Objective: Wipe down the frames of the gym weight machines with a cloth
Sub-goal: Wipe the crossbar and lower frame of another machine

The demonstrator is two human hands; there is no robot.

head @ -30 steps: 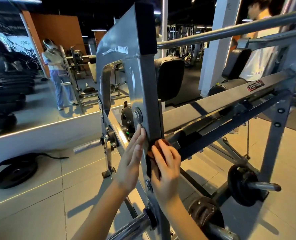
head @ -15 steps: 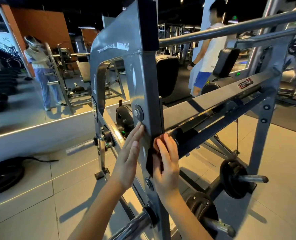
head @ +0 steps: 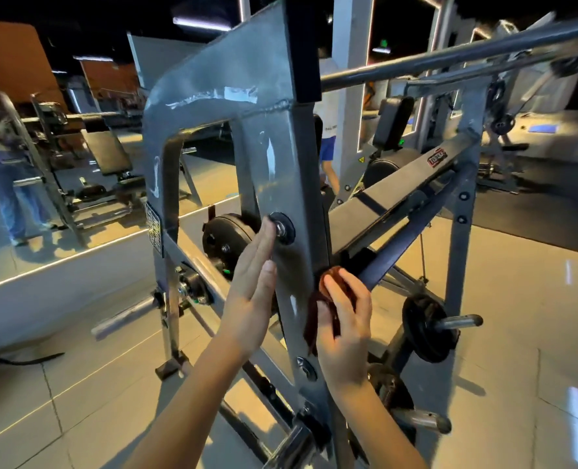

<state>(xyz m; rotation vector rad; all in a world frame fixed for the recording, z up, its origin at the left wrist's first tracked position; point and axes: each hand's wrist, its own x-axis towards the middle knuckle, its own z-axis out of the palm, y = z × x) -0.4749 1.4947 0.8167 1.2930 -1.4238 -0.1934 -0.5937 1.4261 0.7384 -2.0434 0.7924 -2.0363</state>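
Cloth (head: 315,321), dark red, gripped in right hand (head: 347,330), fingers curled, against frame upright (head: 281,164) right edge. Left hand (head: 250,292) flat, fingers straight, on upright. Wiping in hand; next stroke likely needs firm travel along edge.

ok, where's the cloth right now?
Head view, centre-right: the dark red cloth is gripped by the right hand against the right edge of the grey frame upright, opposite the left hand.
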